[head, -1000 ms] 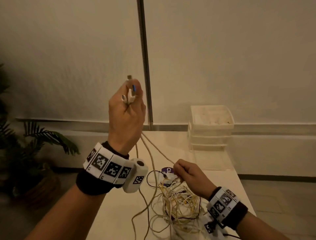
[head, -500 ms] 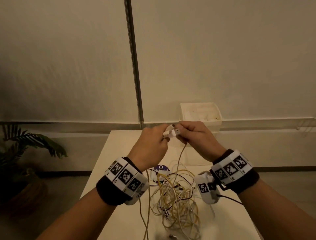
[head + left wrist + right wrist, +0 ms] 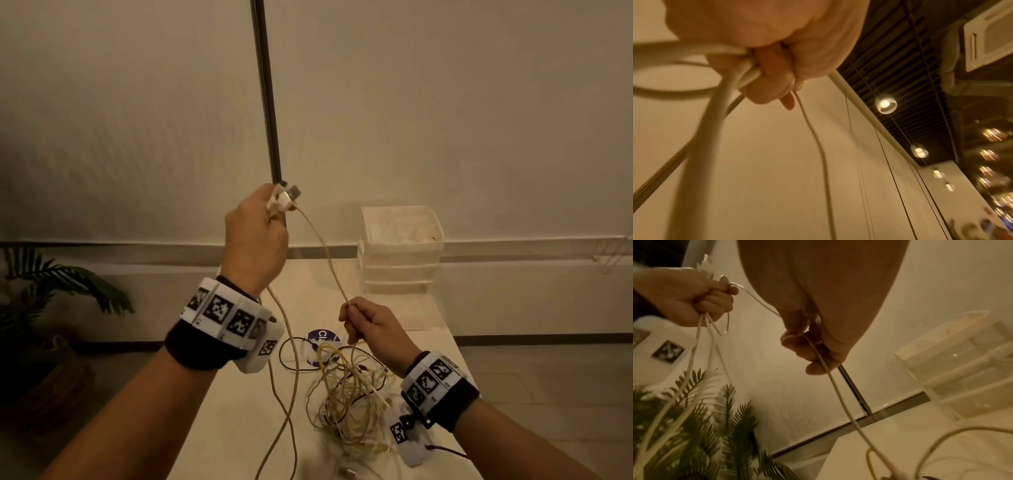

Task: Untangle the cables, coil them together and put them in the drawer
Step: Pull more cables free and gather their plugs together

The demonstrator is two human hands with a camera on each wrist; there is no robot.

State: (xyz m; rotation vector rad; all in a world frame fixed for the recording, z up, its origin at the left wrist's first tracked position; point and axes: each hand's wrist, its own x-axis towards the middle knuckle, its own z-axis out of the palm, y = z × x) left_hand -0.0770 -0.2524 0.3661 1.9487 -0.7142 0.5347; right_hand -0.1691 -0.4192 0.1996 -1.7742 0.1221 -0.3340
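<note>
Behind cable tangle: drawer unit, purple disc, plant at L.

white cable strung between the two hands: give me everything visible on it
The white cable looks thin, round and plastic-sheathed, with a metal USB plug at its top end. The left hand grips that end, raised; the right hand pinches it lower down. It runs slightly slack between them, then drops into the tangled pile on the table.
</note>
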